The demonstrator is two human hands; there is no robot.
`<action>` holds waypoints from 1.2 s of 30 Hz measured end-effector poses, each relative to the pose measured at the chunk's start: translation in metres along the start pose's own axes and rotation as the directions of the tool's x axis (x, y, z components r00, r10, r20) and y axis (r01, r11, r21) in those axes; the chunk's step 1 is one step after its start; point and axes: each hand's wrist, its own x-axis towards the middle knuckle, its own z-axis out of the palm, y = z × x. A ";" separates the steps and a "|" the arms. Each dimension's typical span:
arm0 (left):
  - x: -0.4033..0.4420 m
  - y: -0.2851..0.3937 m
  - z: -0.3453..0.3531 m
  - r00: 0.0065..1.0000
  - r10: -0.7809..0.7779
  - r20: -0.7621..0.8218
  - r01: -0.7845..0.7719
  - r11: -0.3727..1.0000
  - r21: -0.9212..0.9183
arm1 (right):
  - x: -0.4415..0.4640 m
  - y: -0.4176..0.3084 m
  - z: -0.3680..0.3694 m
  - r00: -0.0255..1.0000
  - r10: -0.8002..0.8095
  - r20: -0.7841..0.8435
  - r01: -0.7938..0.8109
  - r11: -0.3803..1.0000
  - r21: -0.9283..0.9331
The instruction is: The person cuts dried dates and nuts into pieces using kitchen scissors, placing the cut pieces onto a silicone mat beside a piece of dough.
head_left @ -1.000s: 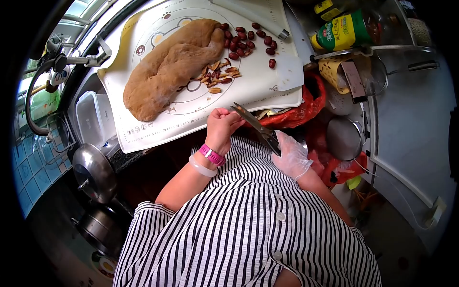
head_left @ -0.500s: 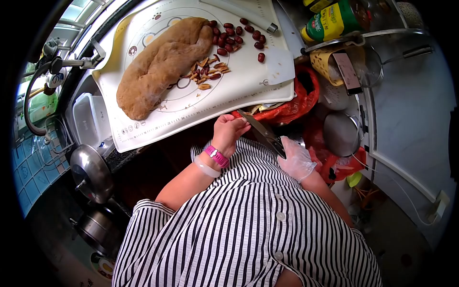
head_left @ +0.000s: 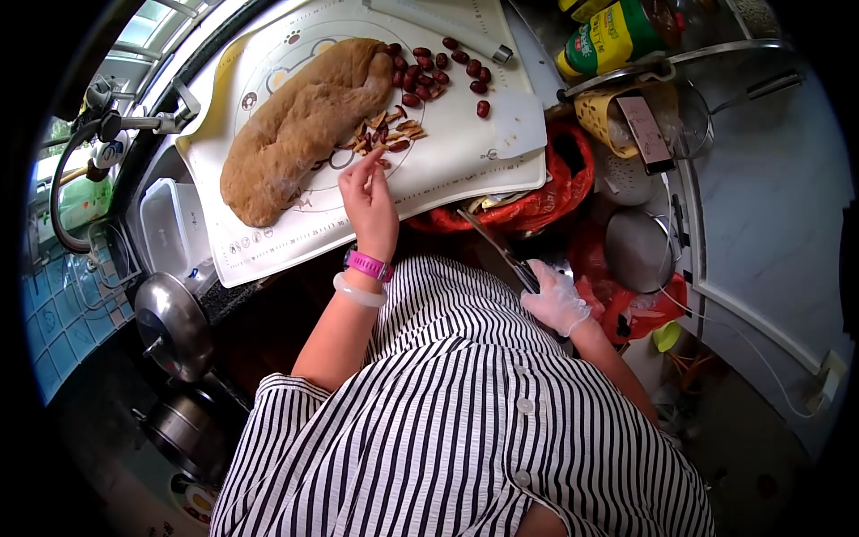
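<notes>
My bare left hand (head_left: 370,202), with a pink watch on its wrist, reaches over the white mat (head_left: 456,170). Its fingertips are at the edge of the cut date pieces (head_left: 395,132); whether they pinch anything is too small to tell. Gloved in clear plastic, my right hand (head_left: 555,298) is closed on the handles of dark scissors (head_left: 497,244), whose blades point up and left past the mat's front edge. A long brown dough loaf (head_left: 304,130) lies left of the pieces, and several whole red dates (head_left: 421,73) lie behind them.
A red plastic bag (head_left: 546,192) hangs beside the mat's front right corner. Right of it are a sieve (head_left: 639,251), a yellow basket (head_left: 601,121) and a green-yellow container (head_left: 612,40). A clear box (head_left: 172,224) and metal pots (head_left: 173,326) stand at the left.
My left hand has left the scissor tips and moved up and left to the cut pieces. My right hand still holds the scissors, slightly shifted.
</notes>
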 end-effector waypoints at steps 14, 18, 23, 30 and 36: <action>-0.036 -0.002 0.014 0.659 0.220 0.719 -0.683 0.576 0.450 | -0.007 -0.037 -0.031 0.989 -0.031 -0.144 -0.043 0.875 -0.482; -0.021 0.005 0.015 0.739 0.267 0.618 -0.581 0.718 0.384 | -0.012 -0.033 -0.035 0.987 -0.024 -0.157 -0.050 0.891 -0.451; 0.014 0.022 0.056 0.821 0.357 0.446 -0.516 0.798 0.311 | -0.018 -0.011 -0.025 0.973 -0.058 -0.223 0.011 0.978 -0.207; 0.058 0.016 0.128 0.898 0.219 0.382 -0.380 0.824 0.419 | -0.028 0.003 -0.010 0.929 -0.077 -0.362 0.091 0.996 0.021; 0.048 0.013 0.114 0.870 -0.244 0.429 0.348 0.919 -0.183 | -0.014 -0.003 -0.014 0.950 0.038 -0.309 0.061 0.950 0.305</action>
